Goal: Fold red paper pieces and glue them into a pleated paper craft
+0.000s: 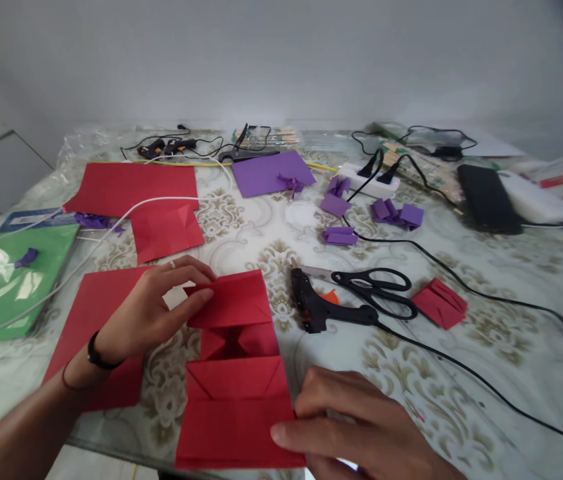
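Note:
A red paper point(237, 373), partly folded into pleats and flaps, lies on the patterned table point(486, 347) right in front of me. My left hand point(154, 313) pinches the upper left flap of this folded paper between thumb and fingers. My right hand point(356, 430) presses the paper's lower right edge flat with its fingers curled down over it. Under my left wrist lies a flat red sheet point(91, 333).
Black scissors point(376, 288) and a black glue gun point(326, 310) with its cable lie right of the paper. A small folded red piece point(440, 303), purple folded pieces point(396, 213), a purple sheet point(271, 172), more red sheets point(134, 187), a green pack point(1, 280), a power strip point(368, 180) and a phone point(488, 199) lie around.

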Motion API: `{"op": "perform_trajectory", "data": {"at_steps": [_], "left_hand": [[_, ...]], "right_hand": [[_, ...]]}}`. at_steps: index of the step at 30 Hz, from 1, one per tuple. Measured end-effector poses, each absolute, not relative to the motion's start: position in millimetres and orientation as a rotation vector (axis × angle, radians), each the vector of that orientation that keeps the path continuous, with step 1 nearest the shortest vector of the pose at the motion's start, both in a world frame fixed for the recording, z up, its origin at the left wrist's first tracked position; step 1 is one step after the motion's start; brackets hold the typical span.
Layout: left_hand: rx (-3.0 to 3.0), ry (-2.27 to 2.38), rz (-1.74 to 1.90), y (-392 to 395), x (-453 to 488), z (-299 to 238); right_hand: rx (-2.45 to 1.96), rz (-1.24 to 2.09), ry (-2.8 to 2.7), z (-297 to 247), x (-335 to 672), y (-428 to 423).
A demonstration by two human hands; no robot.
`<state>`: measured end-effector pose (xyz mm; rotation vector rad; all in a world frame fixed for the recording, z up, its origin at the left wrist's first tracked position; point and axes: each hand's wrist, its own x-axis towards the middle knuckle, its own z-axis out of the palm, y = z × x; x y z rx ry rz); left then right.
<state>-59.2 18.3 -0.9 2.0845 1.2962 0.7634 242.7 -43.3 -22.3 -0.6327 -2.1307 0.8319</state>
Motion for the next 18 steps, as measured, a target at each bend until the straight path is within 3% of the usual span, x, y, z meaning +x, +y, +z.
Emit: {"op": "perform_trajectory", "data": {"at_steps": [10, 15, 18], "left_hand": [[2.148, 1.376, 0.333, 17.0, -58.4, -10.7], [2.051, 1.194, 0.357, 14.6, -64.7, -2.0], [1.960, 1.110, 0.348, 11.4, -67.3, 11.6]], "right_hand": [[-0.819, 0.881, -2.263, -40.8, 237.5, -41.9], [-1.228, 1.088, -2.200, -38.7, 238.8, -42.0], [-1.232, 1.222, -2.106, -39.5, 245.4, -41.5]]}}
